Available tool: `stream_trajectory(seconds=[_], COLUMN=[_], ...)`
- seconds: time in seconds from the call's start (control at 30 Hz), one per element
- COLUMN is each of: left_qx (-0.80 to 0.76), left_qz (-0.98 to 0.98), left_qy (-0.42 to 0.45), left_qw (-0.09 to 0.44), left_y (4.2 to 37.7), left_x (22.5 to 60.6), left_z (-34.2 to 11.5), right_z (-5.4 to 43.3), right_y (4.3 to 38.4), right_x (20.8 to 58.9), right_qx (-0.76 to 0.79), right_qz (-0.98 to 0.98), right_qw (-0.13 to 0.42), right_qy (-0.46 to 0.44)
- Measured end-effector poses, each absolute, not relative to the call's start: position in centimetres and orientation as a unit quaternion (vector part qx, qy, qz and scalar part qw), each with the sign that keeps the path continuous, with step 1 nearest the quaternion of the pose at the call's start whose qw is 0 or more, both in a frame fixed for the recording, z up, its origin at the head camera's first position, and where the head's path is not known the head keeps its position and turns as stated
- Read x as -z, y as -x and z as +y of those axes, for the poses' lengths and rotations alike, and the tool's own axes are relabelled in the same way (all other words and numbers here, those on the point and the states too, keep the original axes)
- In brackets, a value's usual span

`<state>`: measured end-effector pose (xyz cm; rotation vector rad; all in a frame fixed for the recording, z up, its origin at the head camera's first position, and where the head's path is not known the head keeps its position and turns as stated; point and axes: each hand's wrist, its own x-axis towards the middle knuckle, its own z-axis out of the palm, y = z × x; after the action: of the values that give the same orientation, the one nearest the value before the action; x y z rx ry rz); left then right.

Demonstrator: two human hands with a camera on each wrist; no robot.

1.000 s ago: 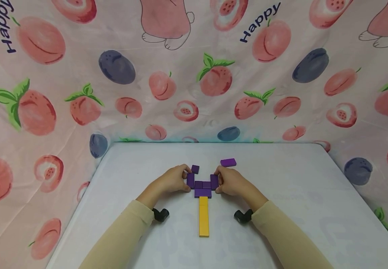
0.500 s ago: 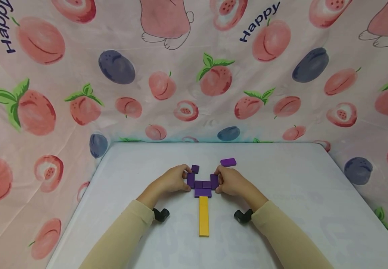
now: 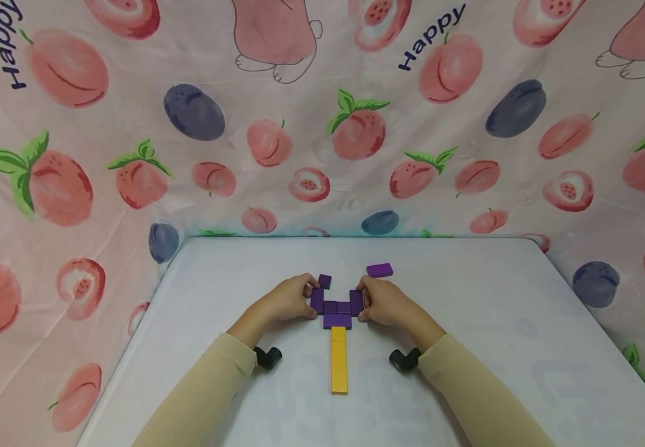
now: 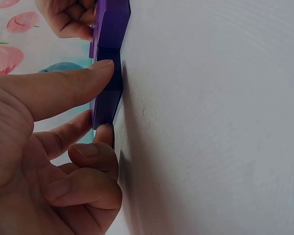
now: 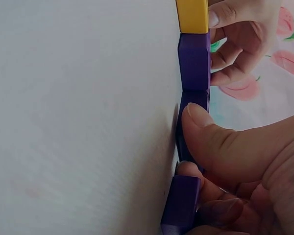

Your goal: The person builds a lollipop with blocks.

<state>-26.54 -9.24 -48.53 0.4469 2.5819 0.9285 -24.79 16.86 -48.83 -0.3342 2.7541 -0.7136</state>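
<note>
Purple blocks lie flat on the white table in a U shape. My left hand (image 3: 288, 298) pinches the left upright purple block (image 3: 316, 301), thumb at its near end and fingers at its far end. Opposite it, my right hand (image 3: 382, 300) grips the right upright purple block (image 3: 356, 302) in the same way. Two small purple squares (image 3: 336, 307) sit side by side between these uprights. Below them a wide purple block (image 3: 337, 320) lies crosswise. From its near edge a yellow strip of blocks (image 3: 339, 361) runs toward me.
A small purple square block (image 3: 324, 282) lies just beyond the left upright. Farther back, past my right hand, is a loose purple block (image 3: 380, 270). The white table (image 3: 467, 298) ends at a fruit-printed cloth (image 3: 311, 149).
</note>
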Motion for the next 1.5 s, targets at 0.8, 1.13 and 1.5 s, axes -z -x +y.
stream_trajectory(seconds=[0.8,1.13,1.5], left_qx=[-0.331,-0.328,-0.332], left_qz=[0.913,0.913,0.911], left_qy=[-0.151,-0.154,-0.158], left_qw=[0.187,0.188,0.189], left_y=[26.47,26.53,26.58], left_x=[48.3,48.29,48.1], left_z=[-9.25,-9.2,-9.49], right_z=[16.98,17.07,16.97], right_y=[24.66,24.78,24.71], right_x=[48.52,48.73,48.75], right_qx=[0.253,0.251,0.25], right_qz=[0.95,0.95,0.951], right_qw=[0.134,0.133,0.134], right_qy=[0.127,0.127,0.12])
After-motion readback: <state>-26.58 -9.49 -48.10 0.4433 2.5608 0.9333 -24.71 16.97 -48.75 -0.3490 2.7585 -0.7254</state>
